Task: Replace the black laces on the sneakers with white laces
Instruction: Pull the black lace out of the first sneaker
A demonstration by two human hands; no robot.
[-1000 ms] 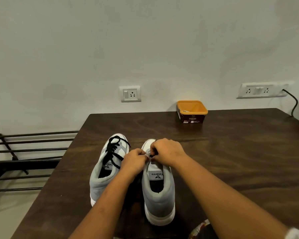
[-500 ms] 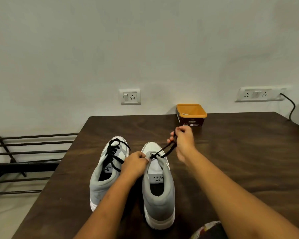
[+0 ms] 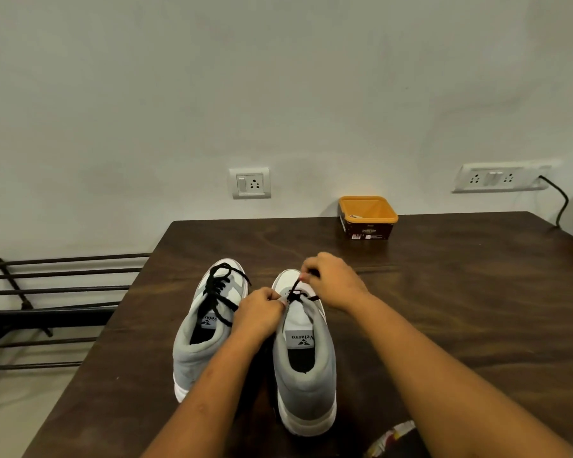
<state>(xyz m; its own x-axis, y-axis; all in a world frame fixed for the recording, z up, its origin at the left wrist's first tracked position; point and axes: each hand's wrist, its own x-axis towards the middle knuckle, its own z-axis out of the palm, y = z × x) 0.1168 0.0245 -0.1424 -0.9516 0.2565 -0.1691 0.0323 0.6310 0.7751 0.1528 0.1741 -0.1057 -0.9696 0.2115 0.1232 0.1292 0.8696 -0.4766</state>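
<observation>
Mid-unlacing, the right hand (image 3: 331, 282) pinches the black lace (image 3: 294, 288) while the left hand (image 3: 258, 312) grips the sneaker (image 3: 306, 368), whose next eyelet needs clearing.

It looked like a plain room in a home: a dark wooden bench (image 3: 444, 292) stood against a bare pale wall (image 3: 278, 94) with switch sockets (image 3: 250, 182), and a low metal shoe rack (image 3: 47, 292) sat beside it.

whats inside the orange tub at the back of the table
The orange tub shows bare orange inner walls and a small pale item by its left side, too small to identify. Its near wall hides the bottom.
</observation>
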